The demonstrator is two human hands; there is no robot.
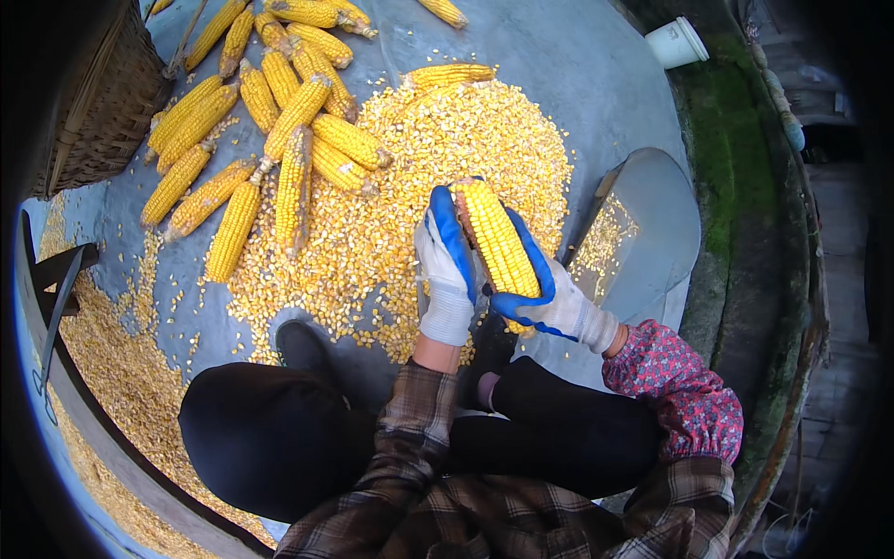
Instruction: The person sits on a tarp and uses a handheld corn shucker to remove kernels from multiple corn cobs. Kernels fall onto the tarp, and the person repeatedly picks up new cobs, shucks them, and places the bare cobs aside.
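Observation:
Both my hands wear white knit gloves with blue coated palms. Between them is a yellow corn cob [499,241], tilted, with a bare reddish-brown strip along its left side where kernels are gone. My left hand [450,258] grips the cob's upper left side. Around its lower right side wraps my right hand [541,286], thumb across the front. Below the cob spreads a heap of loose corn kernels [461,140] on the grey floor. Unshelled corn ears [297,115] lie piled to the left of the heap, and one ear [450,75] rests on its far edge.
A woven basket [105,105] stands at the upper left. To the right sits a metal scoop-like pan [639,223] with some kernels in it. A white bucket [677,43] lies near the mossy ledge [730,175]. More kernels [133,370] cover the floor at left, beside a wooden frame [105,426].

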